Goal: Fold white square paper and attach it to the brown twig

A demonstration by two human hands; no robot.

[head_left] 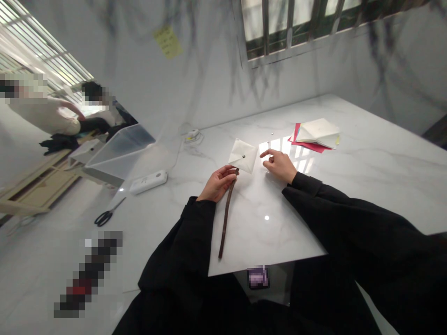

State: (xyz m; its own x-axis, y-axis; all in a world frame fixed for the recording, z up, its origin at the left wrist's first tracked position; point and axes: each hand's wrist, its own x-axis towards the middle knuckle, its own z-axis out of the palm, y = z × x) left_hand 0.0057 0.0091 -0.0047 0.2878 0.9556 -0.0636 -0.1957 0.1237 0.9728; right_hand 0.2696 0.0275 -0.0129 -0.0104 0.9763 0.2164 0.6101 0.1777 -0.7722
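A cream paper pinwheel (238,160) with a small metal pin at its centre sits at the top end of a thin brown stick (226,218). My left hand (218,183) is closed round the stick just below the paper, the stick slanting down toward the table's front edge. To the right of the pinwheel, my right hand (280,166) holds nothing, its index finger pointing at the paper and apart from it, the other fingers curled loosely.
On the marble-patterned table (370,186) lies a stack of coloured paper (316,135) at the back right. Scissors (109,214), a white power strip (149,182) and a clear plastic bin (117,151) are on the left. Two people (44,114) sit beyond the bin.
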